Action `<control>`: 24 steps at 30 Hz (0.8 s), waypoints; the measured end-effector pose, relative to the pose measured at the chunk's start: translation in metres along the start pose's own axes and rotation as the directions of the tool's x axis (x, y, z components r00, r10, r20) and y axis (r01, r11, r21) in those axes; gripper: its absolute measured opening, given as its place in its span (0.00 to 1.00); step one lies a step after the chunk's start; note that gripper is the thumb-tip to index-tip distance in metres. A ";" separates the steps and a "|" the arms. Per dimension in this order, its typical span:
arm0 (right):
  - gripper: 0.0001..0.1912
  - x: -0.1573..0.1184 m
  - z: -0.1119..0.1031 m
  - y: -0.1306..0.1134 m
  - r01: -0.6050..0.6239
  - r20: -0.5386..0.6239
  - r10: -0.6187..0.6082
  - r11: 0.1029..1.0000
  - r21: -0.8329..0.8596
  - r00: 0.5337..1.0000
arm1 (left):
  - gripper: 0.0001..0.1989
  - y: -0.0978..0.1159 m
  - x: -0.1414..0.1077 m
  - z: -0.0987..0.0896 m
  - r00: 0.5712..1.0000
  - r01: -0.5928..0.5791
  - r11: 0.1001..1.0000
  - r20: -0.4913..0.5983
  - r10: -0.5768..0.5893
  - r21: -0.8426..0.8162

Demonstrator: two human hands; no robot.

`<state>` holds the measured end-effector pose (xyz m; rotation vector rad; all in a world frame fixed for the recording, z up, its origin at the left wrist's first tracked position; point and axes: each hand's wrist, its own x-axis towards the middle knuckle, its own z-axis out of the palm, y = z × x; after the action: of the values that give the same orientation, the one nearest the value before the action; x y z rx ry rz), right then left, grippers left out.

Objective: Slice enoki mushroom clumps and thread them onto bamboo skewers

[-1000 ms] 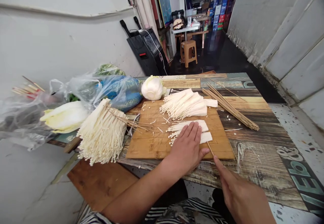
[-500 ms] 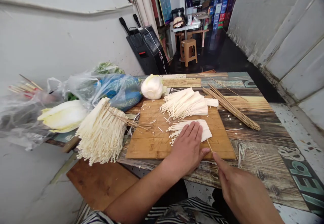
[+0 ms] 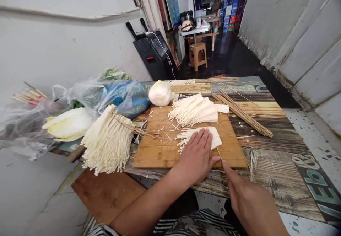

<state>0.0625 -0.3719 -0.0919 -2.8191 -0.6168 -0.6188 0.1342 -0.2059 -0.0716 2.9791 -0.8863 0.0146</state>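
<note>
My left hand (image 3: 198, 154) lies flat, fingers stretched out, on a small bunch of enoki mushrooms (image 3: 216, 138) on the wooden cutting board (image 3: 151, 154). My right hand (image 3: 242, 189) pinches a thin bamboo skewer (image 3: 218, 153), whose far end meets the near edge of that bunch. Whether its tip is inside the mushrooms is hidden. A second, larger pile of enoki (image 3: 195, 110) rests at the board's far side. To the left, skewered enoki (image 3: 108, 143) are stacked, with their bare stick ends over the board.
Loose bamboo skewers (image 3: 243, 115) lie on the table right of the board. A round cabbage (image 3: 160, 94) sits behind it. At the left are a pale yellow-white cabbage (image 3: 68, 124), a blue bag (image 3: 133, 99) and clear plastic. A stool (image 3: 198, 56) stands farther back.
Both hands hold nearly the same place; the right hand has shifted very slightly left with the skewer. The whole view has tilted a little.
</note>
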 end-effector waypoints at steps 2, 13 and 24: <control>0.20 0.001 0.000 -0.001 -0.009 0.012 0.009 1.000 0.006 1.000 | 0.34 0.000 0.000 0.000 1.000 0.001 1.000 -0.006 -0.001 -0.003; 0.20 0.007 -0.005 0.005 0.000 0.039 -0.002 0.998 0.056 0.999 | 0.35 0.002 0.002 -0.006 0.998 0.033 0.999 0.053 -0.031 -0.039; 0.21 0.000 -0.005 0.013 0.032 0.071 -0.032 0.999 -0.007 0.997 | 0.33 -0.005 0.006 -0.006 0.995 0.064 0.995 0.069 -0.069 0.074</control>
<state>0.0667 -0.3847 -0.0886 -2.8540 -0.6750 -0.5304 0.1422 -0.2052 -0.0655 3.0922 -0.8090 -0.0636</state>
